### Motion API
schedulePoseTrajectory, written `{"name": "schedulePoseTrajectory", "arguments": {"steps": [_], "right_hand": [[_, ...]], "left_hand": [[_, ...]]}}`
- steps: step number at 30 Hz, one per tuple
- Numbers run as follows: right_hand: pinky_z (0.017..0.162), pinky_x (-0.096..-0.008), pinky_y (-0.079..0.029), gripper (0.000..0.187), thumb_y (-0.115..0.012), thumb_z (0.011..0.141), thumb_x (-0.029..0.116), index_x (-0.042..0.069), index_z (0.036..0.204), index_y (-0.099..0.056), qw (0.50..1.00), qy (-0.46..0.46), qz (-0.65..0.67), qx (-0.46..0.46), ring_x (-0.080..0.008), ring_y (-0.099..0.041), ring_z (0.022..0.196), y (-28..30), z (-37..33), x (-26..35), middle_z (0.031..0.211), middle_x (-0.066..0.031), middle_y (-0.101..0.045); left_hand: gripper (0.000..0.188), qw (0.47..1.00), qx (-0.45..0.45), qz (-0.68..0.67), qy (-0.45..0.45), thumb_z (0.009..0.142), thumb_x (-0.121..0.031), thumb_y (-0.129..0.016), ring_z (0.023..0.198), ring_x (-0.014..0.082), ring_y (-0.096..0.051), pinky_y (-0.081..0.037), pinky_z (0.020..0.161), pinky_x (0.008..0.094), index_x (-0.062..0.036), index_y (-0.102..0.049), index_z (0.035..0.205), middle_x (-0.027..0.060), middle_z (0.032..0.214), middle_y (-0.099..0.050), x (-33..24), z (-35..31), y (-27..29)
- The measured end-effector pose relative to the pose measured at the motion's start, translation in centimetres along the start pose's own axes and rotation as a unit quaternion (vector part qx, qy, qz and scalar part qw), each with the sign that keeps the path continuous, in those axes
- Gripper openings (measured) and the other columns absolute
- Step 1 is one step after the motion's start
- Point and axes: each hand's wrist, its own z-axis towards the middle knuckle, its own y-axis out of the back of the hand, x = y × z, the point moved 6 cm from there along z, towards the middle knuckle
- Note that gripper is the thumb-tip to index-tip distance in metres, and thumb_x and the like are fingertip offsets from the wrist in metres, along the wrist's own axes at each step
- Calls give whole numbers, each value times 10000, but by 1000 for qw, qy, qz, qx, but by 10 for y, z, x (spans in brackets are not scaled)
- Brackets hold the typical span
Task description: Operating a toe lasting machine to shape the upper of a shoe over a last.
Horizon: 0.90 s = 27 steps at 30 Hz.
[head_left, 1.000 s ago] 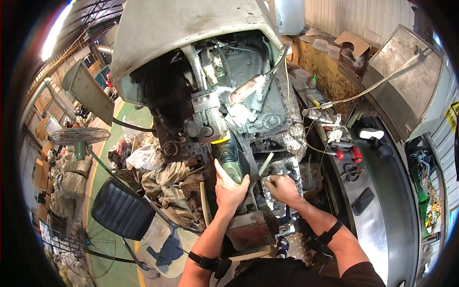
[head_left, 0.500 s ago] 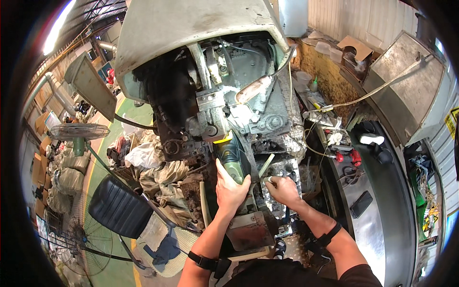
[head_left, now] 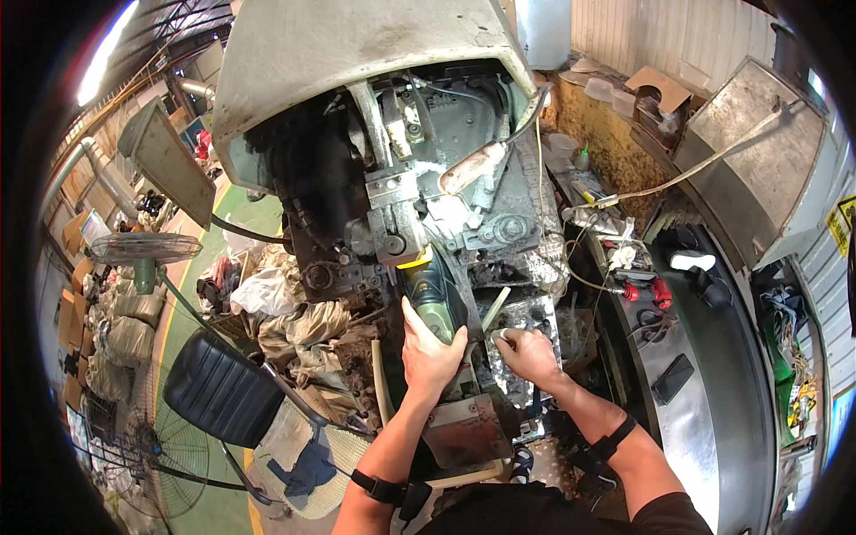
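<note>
While our left hand (head_left: 430,357) cups the near end of a shoe-like piece (head_left: 433,299) at the front of the machine (head_left: 392,192), its thumb lies on one side and its fingers on the other in a narrow hold, presumably to steady the piece and line it up. Our right hand (head_left: 530,354) sits just beside, also at the machine's front, with its fingers curled in tight; we cannot tell whether they grip anything, though a pale rod (head_left: 496,307) slants up just beyond them. Over the machine's middle a lamp (head_left: 471,169) glares, probably placed to light the spot we face. Our piece looks smooth and rounded, dark in the middle, green near our palm and yellow at the far end. We see the machine as heavy, grimy, blocky metal, under a scuffed pale hood (head_left: 374,53) with a softly curved edge. Left of the machine, crumpled sacks (head_left: 308,330) heap up near a chair (head_left: 218,388) with a ribbed black back. Right of the machine, a sleek metal bench (head_left: 687,446) bears a flat dark phone (head_left: 672,380), perhaps left there to be within our reach.
</note>
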Motion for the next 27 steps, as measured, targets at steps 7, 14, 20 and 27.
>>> {"name": "schedulePoseTrajectory", "arguments": {"steps": [7, 14, 20, 27], "right_hand": [[745, -516, -551, 266, -623, 921, 318, 71, 925, -722, 1000, 2, -2, -8, -428, -684, 780, 3, -1, 2, 766, -204, -695], [745, -503, -558, 242, -640, 917, 297, 81, 982, -726, 1000, -19, -15, -7, -413, -694, 784, 3, -2, 2, 791, -196, -708], [713, -471, -568, 463, -685, 921, 348, 144, 1329, -605, 996, -8, 80, -46, -353, -714, 724, 3, -1, 1, 774, -131, -728], [973, -480, -508, 1165, -752, 863, 478, 27, 1581, 46, 989, -3, 134, 61, -466, -607, 1167, -2, 11, 68, 1339, -374, -539]], "left_hand": [[1079, 1000, -4, -6, -13, 782, -288, -795, 1225, 492, -539, -462, 1025, 498, 34, -107, 1548, 350, 1400, -463, 3, 0, -1], [1055, 1000, 7, -18, 1, 803, -306, -792, 1229, 495, -536, -463, 1024, 499, 48, -127, 1542, 358, 1401, -460, 3, 0, -2], [986, 996, -63, -27, -58, 832, -343, -780, 1107, 493, -610, -495, 936, 511, 30, -193, 1532, 353, 1243, -585, 6, 1, 1], [558, 967, -15, -253, 29, 1040, -321, -544, 1142, 314, -622, -477, 980, 392, 37, -413, 1447, 230, 1288, -616, 34, 12, 5]]}}
